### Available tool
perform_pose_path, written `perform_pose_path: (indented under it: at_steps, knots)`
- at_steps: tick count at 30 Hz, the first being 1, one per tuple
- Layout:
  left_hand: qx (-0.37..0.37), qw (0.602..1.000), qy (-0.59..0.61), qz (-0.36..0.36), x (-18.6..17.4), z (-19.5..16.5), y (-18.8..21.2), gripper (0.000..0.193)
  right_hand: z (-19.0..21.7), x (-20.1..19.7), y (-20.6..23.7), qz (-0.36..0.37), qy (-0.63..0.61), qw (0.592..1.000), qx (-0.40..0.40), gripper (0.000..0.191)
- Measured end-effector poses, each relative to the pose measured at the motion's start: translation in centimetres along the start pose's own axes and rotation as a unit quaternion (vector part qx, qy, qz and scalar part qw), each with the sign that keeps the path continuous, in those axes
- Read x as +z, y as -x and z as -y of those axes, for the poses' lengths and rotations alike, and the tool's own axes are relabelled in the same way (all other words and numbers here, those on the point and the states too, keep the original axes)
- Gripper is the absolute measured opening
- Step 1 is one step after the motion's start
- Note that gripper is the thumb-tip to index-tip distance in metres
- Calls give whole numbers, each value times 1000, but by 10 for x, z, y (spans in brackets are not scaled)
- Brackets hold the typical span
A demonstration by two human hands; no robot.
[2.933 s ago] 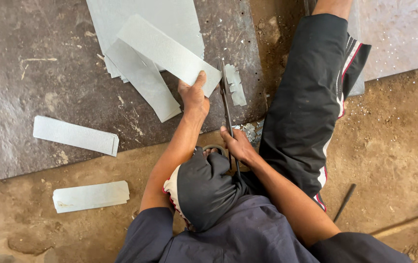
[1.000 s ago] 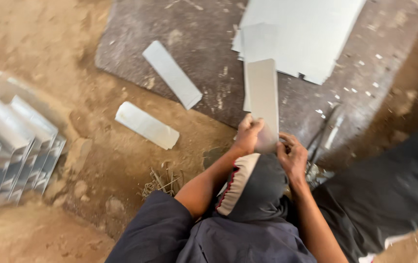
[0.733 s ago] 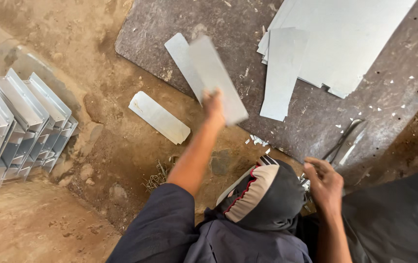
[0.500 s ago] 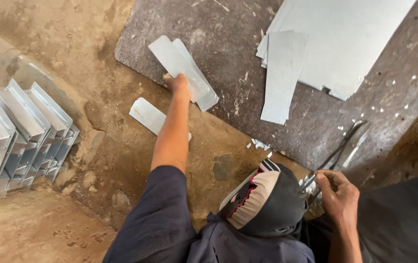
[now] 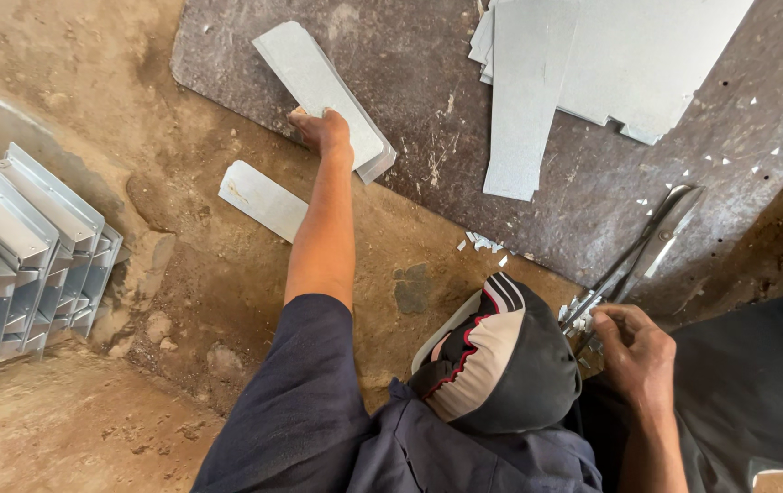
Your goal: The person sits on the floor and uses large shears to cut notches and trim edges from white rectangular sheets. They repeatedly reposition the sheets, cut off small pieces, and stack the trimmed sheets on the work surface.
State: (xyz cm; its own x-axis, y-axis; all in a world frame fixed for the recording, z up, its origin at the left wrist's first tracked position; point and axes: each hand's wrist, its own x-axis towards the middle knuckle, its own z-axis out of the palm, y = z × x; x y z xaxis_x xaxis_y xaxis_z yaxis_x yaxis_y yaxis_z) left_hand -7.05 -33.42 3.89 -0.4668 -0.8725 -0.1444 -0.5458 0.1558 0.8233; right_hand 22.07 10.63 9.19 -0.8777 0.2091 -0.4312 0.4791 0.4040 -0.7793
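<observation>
We see the left hand (image 5: 323,132) stretched out now, pressing its strip (image 5: 318,87) flat onto the one already lying on the dark mat (image 5: 227,55); half a second back that strip was only just touching down, and a moment before that it was up in the air, tilted. The right hand (image 5: 638,351) has dropped away from the cut and sits low by the shears (image 5: 633,251), gripping their handles. Our view has swung left, bringing the folded channels (image 5: 21,246) into sight.
</observation>
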Motion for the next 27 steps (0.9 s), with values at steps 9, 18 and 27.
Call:
perform_pose_path:
  at_steps: [9, 18, 27]
  knots:
    - [-55, 982, -177, -19, 1, 2, -2, 46, 13, 5, 3, 22, 15, 999, 30, 24]
    - [-2, 966, -256, -43, 4, 20, -12, 63, -18, 5, -6, 33, 49, 997, -44, 23]
    - [336, 899, -149, 238, 50, 60, 145, 68, -2, 15, -11, 68, 97, 987, -106, 21]
